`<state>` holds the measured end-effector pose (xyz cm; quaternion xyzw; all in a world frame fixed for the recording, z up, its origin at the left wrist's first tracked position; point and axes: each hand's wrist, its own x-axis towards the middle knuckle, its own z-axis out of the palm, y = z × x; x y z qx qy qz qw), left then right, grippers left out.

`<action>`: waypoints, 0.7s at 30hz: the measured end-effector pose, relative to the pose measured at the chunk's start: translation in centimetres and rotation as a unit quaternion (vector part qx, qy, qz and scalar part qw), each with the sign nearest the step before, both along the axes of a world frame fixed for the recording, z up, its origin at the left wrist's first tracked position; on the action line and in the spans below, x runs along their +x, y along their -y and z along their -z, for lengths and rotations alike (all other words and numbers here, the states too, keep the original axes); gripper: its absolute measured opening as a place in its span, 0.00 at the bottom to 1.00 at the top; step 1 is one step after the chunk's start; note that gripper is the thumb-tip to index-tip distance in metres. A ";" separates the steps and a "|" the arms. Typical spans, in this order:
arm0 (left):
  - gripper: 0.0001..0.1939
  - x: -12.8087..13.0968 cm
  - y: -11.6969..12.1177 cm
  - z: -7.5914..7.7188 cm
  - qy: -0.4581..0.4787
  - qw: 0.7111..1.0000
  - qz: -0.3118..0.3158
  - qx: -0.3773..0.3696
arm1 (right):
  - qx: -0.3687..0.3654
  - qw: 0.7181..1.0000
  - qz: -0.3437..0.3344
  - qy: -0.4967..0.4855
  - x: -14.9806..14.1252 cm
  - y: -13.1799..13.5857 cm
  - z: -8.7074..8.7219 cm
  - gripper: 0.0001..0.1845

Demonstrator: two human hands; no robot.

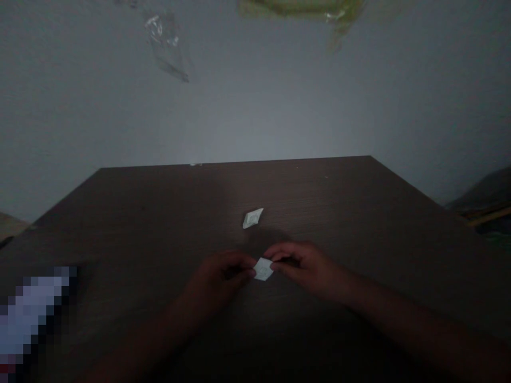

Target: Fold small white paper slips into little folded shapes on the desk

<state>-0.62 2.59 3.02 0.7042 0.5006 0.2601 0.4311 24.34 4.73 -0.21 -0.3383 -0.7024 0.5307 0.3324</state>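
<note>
Between my two hands is a small white folded piece of paper (pixel 263 269), roughly diamond-shaped with faint lines on its face. My left hand (pixel 225 274) pinches its left corner between thumb and fingers. At the opposite corner, my right hand (pixel 301 266) grips the paper the same way. Just beyond, a second folded white paper (pixel 253 218) of slanted shape lies on the dark wooden table (pixel 167 213), touched by neither hand. Dim light hides the finer folds and markings.
A blurred-out, pale, bright object (pixel 34 308) lies at the table's left side. Behind the table rises a grey wall (pixel 271 96) bearing clear tape (pixel 167 45) and a yellowish strip (pixel 295 8). Dark items (pixel 487 207) sit past the right edge.
</note>
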 end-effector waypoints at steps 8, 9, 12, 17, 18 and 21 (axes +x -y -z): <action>0.15 0.1 1.0 0.1 -0.073 0.982 0.012 0.174 | 0.232 0.967 0.082 0.060 0.0 0.5 -0.4 0.09; 0.15 0.1 1.1 0.1 -0.069 0.985 0.009 0.160 | 0.211 0.971 0.094 0.063 -0.1 0.6 -0.4 0.09; 0.14 0.2 1.0 0.2 -0.031 0.991 -0.013 0.127 | 0.132 0.984 0.113 0.044 -0.4 0.9 -0.3 0.07; 0.07 0.7 0.5 0.5 0.037 0.992 -0.068 0.098 | -0.018 0.992 0.126 -0.018 -0.9 1.0 0.4 0.09; 0.07 0.8 0.5 0.5 0.046 0.992 -0.078 0.084 | -0.039 0.991 0.128 -0.025 -1.0 1.0 0.5 0.11; 0.08 1.0 0.4 0.5 0.046 0.991 -0.115 0.043 | -0.079 0.987 0.133 -0.036 -1.0 1.0 0.6 0.15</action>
